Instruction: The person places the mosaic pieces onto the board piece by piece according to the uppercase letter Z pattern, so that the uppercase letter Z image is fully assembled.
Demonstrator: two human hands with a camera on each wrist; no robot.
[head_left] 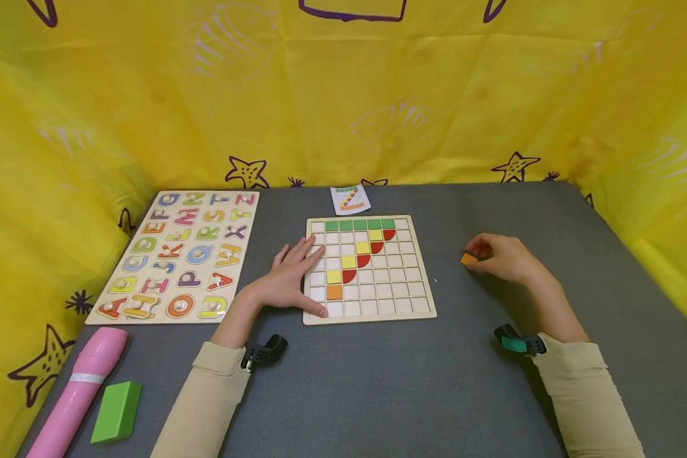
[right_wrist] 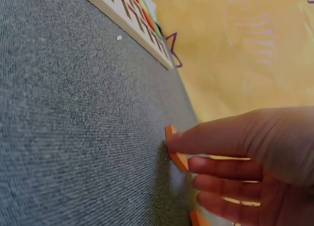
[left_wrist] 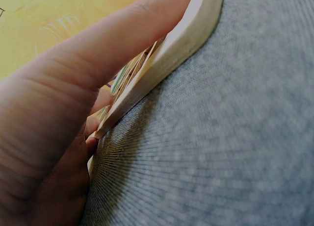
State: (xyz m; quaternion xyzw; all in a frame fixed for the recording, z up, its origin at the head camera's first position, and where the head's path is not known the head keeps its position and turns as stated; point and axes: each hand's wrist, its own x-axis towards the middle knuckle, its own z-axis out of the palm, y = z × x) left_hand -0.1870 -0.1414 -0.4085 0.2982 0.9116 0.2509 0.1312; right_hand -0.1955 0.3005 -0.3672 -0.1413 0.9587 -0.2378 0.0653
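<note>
A wooden grid board (head_left: pixel 397 289) lies mid-table. Green squares (head_left: pixel 359 225) line its top row, yellow squares (head_left: pixel 349 261) and red quarter-round pieces (head_left: pixel 363 261) run diagonally down, and one orange square (head_left: pixel 334 292) sits at the lower left. My left hand (head_left: pixel 284 280) rests along the board's left edge with fingers spread, thumb at the near corner. To the right of the board, my right hand (head_left: pixel 505 257) pinches an orange square tile (right_wrist: pixel 176 152) between thumb and fingers, close over the table. Another orange piece (right_wrist: pixel 197 218) shows below the fingers in the right wrist view.
Behind the board lies a small pattern card (head_left: pixel 351 200). An alphabet peg puzzle (head_left: pixel 172 270) occupies the left side. Nearer, at the left, are a pink cylindrical object (head_left: pixel 80 394) and a green block (head_left: pixel 116 412). A yellow patterned cloth (head_left: pixel 343 95) surrounds the grey table (head_left: pixel 389 394).
</note>
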